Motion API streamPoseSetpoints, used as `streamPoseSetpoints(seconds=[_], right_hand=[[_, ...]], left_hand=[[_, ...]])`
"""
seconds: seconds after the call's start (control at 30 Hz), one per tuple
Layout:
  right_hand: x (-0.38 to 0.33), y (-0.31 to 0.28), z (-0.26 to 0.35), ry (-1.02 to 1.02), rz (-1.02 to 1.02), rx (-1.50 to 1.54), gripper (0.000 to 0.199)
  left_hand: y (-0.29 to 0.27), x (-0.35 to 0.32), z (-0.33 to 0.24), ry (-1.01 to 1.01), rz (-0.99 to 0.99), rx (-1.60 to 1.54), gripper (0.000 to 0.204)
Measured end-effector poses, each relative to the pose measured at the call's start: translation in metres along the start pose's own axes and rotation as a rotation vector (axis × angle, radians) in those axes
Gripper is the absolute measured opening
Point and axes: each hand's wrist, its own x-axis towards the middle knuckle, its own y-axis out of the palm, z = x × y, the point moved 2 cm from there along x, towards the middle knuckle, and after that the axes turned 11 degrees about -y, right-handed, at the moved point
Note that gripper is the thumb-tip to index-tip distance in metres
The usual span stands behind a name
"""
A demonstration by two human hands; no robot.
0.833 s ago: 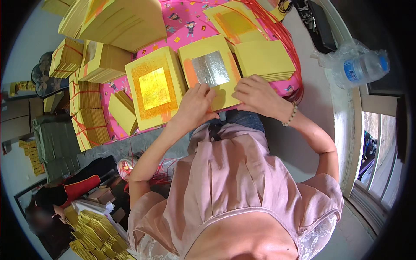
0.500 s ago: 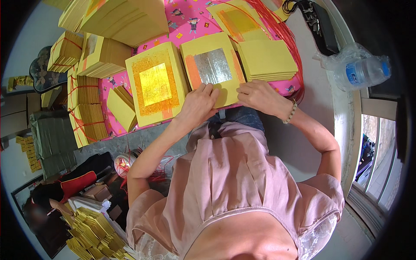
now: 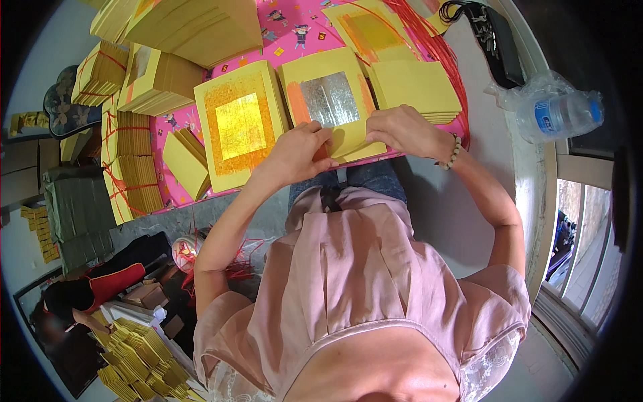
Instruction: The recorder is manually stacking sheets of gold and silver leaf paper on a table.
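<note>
Two hands on one silver-foil stack, centre top of frame.
Left hand (image 3: 298, 151) and right hand (image 3: 402, 130) pinch the silver stack's (image 3: 328, 100) near edge; one gold stack (image 3: 238, 127) lies just left.

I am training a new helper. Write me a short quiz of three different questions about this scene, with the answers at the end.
1. True or false: both hands rest on the near edge of the yellow paper stack with the silver foil square.
2. Which stack lies directly to the person's left of it?
A. the yellow paper stack with the gold foil square
B. a stack of green paper
C. a stack of blue cards
3. Fill in: the clear plastic water bottle lies on its ____ on the ledge to the person's right.

Key
1. True: the left hand and the right hand both touch that edge.
2. A
3. side
</note>
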Motion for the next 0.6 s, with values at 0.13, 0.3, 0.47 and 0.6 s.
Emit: streamPoseSetpoints(seconds=[0.13,0.3,0.47,0.6], right_hand=[[0.003,-0.003,-0.004,0.050,0.018,0.072,0.023],[0.006,-0.005,-0.009,0.038,-0.038,0.118,0.021],[0.007,-0.005,-0.011,0.051,-0.053,0.163,0.021],[0.007,-0.006,-0.010,0.050,-0.037,0.158,0.022]], left_hand=[[-0.008,0.004,0.000,0.003,0.063,-0.080,0.033],[-0.009,0.011,0.006,0.025,0.098,-0.130,0.030],[-0.009,0.014,0.010,0.069,0.109,-0.150,0.033],[-0.012,0.014,0.008,0.045,0.150,-0.165,0.034]])
